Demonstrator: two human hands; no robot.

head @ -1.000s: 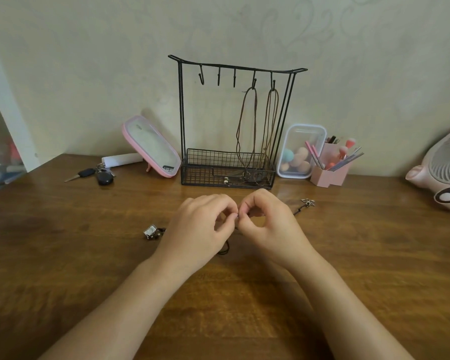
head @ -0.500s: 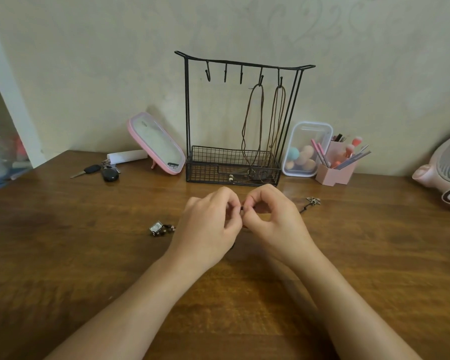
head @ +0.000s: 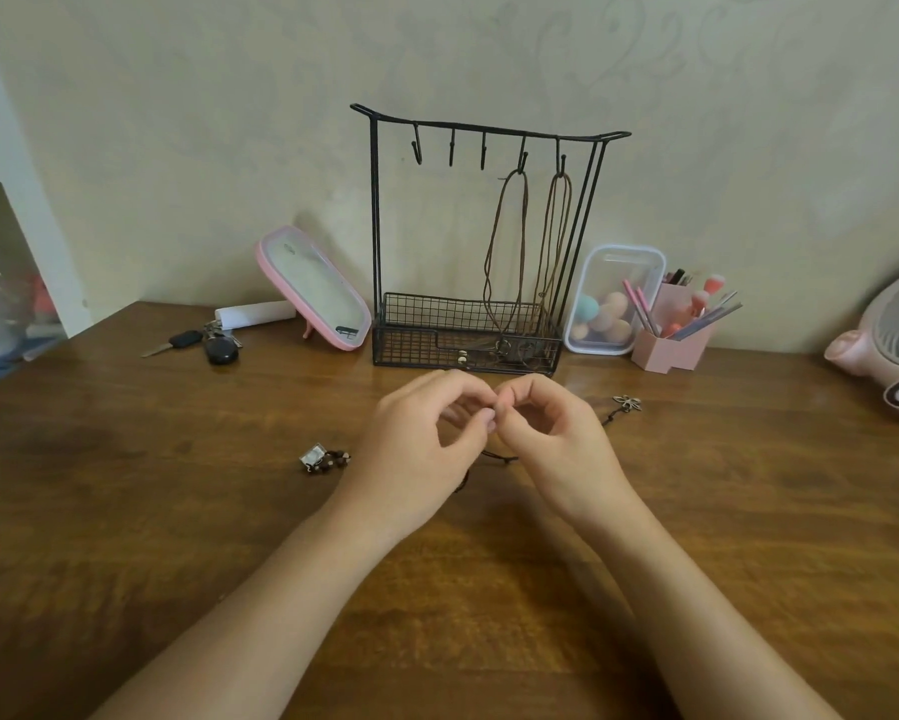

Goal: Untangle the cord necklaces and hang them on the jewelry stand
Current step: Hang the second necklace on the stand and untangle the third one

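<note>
The dark cord necklace (head: pixel 499 458) is found near the middle of the table (head: pixel 177 537), in front of the jewelry stand (head: pixel 489 131) that is set at the back edge. Its thin cord is pinched between the fingertips of the left grip (head: pixel 421 449) and the right grip (head: pixel 556 439). Both grips are curled in and touch each other just above the wood. A beaded charm (head: pixel 325 459) is seen to the left of the grips and a flower charm (head: pixel 626 403) to the right. Two brown necklaces (head: pixel 510 241) are already hung on the stand's right hooks. The cord is judged to be light, soft and floppy, so only a gentle pull is needed. It is best held close to the knot, not by the charms, which could snag.
</note>
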